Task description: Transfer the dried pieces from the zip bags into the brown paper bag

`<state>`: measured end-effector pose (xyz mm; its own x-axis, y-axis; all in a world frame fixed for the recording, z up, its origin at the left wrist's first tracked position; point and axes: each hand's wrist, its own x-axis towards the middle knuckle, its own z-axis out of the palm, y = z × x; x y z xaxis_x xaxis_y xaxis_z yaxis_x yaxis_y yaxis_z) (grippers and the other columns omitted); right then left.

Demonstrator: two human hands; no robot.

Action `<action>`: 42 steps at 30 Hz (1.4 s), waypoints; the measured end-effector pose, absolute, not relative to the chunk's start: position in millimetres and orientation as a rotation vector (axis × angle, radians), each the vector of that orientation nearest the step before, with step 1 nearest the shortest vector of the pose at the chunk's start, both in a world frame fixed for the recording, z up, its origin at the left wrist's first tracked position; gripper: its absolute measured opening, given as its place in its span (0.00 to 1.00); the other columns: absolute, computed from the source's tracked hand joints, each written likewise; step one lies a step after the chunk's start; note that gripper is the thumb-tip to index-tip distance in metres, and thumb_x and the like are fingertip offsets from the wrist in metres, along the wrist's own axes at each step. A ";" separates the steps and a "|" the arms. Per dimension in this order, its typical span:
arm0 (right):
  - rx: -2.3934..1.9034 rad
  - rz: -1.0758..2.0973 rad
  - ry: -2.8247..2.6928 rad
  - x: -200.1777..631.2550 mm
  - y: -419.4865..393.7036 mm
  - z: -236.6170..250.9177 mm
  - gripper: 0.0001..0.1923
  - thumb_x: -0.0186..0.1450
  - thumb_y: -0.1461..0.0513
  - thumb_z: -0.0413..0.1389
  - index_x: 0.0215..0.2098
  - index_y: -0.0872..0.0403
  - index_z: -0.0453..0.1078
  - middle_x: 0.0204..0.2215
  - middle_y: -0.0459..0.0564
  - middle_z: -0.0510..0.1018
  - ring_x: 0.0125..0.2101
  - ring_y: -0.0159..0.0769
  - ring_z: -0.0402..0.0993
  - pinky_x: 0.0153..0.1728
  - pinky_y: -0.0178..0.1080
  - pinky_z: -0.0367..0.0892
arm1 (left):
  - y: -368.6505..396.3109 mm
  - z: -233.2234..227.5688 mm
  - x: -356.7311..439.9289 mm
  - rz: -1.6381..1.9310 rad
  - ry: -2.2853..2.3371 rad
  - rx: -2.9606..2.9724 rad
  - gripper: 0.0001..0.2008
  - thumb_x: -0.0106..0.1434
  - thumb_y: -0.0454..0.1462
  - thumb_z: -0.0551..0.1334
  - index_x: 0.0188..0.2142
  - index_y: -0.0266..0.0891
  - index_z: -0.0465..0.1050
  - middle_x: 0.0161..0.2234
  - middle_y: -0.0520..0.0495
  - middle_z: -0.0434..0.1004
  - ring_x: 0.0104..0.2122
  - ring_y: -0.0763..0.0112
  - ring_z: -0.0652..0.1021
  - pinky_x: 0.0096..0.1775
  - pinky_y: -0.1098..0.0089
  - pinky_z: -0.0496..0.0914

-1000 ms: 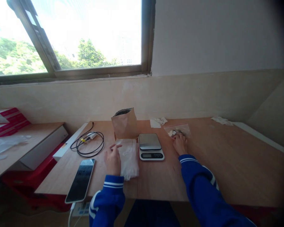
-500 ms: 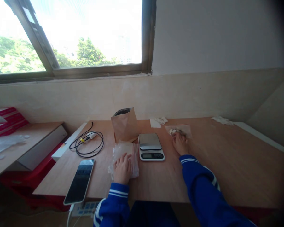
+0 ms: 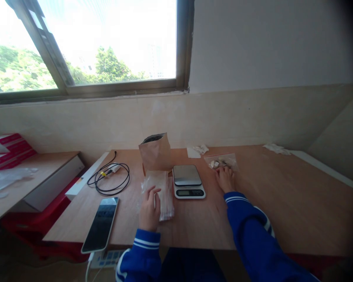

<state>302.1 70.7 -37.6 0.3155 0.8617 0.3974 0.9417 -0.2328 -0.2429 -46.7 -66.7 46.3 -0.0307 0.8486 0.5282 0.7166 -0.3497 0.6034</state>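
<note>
My left hand (image 3: 149,209) rests on a stack of clear plastic bags (image 3: 162,188), its fingers curled on the stack's left edge. Just right of the stack sits a small digital scale (image 3: 188,181) with a steel platform. My right hand (image 3: 225,179) lies flat on the wooden table (image 3: 282,203), its fingertips touching the near edge of a clear bag holding small pale pieces (image 3: 221,161). An open brown paper bag (image 3: 155,153) stands upright behind the stack.
A phone (image 3: 100,223) lies face up at the table's front left, with a coiled black cable (image 3: 109,177) behind it. White scraps (image 3: 197,150) lie near the wall. A lower side table (image 3: 32,176) with red boxes (image 3: 8,148) stands to the left.
My left hand came down from beside the bag stack onto it, then shifted to its left edge with curled fingers. My right hand stayed by the filled bag.
</note>
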 end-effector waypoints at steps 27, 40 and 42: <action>-1.386 0.523 -0.810 196.1 -90.7 46.9 0.21 0.63 0.45 0.47 0.43 0.51 0.54 0.37 0.52 0.69 0.38 0.39 0.70 0.39 0.43 0.67 | -114.0 60.8 46.6 1.019 1.009 1.655 0.13 0.64 0.45 0.56 0.30 0.38 0.64 0.23 0.53 0.64 0.23 0.76 0.66 0.28 0.74 0.60; -1.211 0.778 -1.303 158.0 -113.8 80.9 0.14 0.65 0.50 0.51 0.31 0.50 0.55 0.20 0.38 0.59 0.20 0.28 0.59 0.22 0.32 0.58 | -111.1 75.6 53.9 1.319 0.981 1.343 0.15 0.65 0.49 0.53 0.32 0.40 0.62 0.28 0.52 0.65 0.29 0.73 0.69 0.35 0.72 0.65; -1.222 0.790 -1.381 156.2 -113.4 81.5 0.15 0.65 0.51 0.51 0.29 0.50 0.55 0.19 0.38 0.58 0.19 0.28 0.58 0.22 0.32 0.57 | -111.9 74.6 54.4 1.338 1.026 1.340 0.17 0.65 0.51 0.51 0.32 0.40 0.64 0.29 0.50 0.67 0.31 0.71 0.70 0.36 0.71 0.66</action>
<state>156.2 -113.4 81.5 0.1060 0.9532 0.2832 0.2394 0.2520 -0.9376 54.4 -111.9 74.6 0.0501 0.9782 0.2014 -0.0595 -0.1984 0.9783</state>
